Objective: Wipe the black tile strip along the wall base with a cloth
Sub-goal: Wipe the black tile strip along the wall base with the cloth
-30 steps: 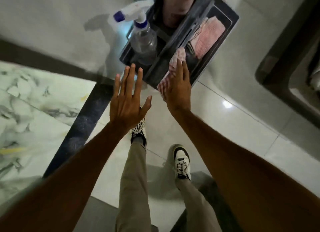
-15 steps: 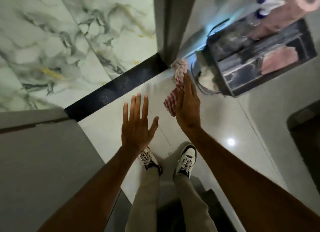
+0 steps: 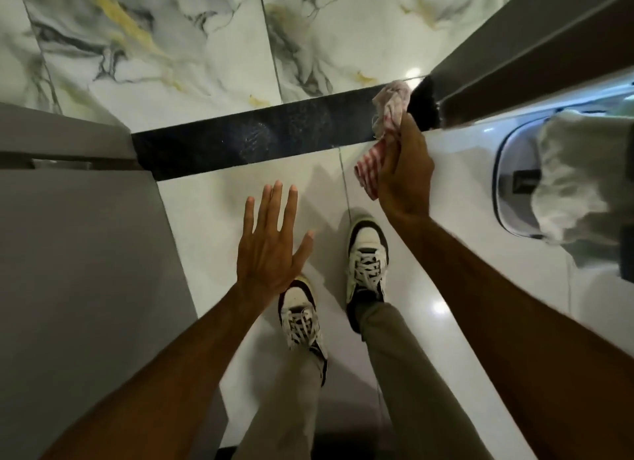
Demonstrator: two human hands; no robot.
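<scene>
The black tile strip [image 3: 260, 137] runs across the base of the marbled wall, with faint dusty smears on it. My right hand [image 3: 404, 174] is shut on a red-and-white checked cloth [image 3: 389, 116], whose bunched top lies over the strip's right end. My left hand [image 3: 271, 240] hovers open with spread fingers over the white floor, a little short of the strip and holding nothing.
A grey panel [image 3: 75, 253] fills the left side, and a grey door frame [image 3: 535, 51] slants down at the upper right. A bucket with a pale cloth [image 3: 569, 181] stands at the right. My two shoes [image 3: 365, 257] rest on the glossy white floor.
The view has swung from the cleaning caddy to face the wall base. My right hand has carried the cloth to the strip's right end. My left hand stays open.
</scene>
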